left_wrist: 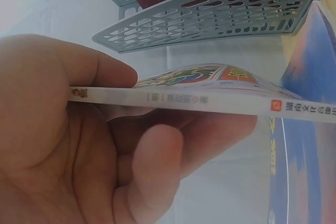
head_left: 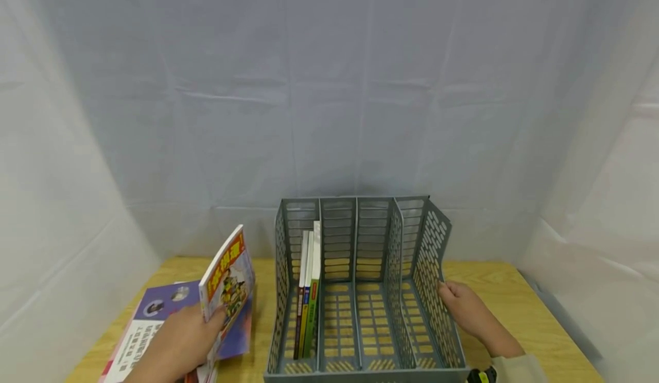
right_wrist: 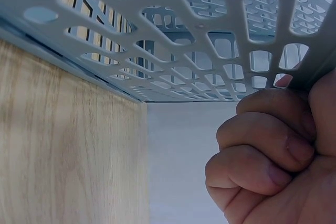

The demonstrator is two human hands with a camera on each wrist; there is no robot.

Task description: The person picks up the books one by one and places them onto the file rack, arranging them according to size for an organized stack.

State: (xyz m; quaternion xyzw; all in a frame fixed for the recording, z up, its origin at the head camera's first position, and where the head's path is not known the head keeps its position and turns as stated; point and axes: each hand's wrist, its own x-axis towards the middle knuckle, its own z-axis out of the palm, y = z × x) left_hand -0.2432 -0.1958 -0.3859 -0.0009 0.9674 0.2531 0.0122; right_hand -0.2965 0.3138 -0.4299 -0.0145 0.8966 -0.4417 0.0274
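Note:
My left hand (head_left: 180, 337) pinches a thin paperback book (head_left: 234, 283) with a white spine and a colourful cartoon cover, held upright above a pile at the left. In the left wrist view the spine (left_wrist: 173, 99) runs between thumb and fingers. On the right, my right hand (head_left: 468, 314) grips the edge of the outer side wall (head_left: 431, 257) of a grey plastic file rack. Its curled fingers (right_wrist: 257, 148) show in the right wrist view, beside the perforated wall (right_wrist: 173, 51). Slim books (head_left: 309, 297) stand upright in the rack's leftmost compartment, against the divider.
Under the held book lies a pile of books, with a purple and white cover (head_left: 165, 308) on top. The rack stands mid-table, its dividers (head_left: 355, 246) making several compartments. Behind the wooden table (head_left: 494, 280) hangs a pale sheet (head_left: 329, 114).

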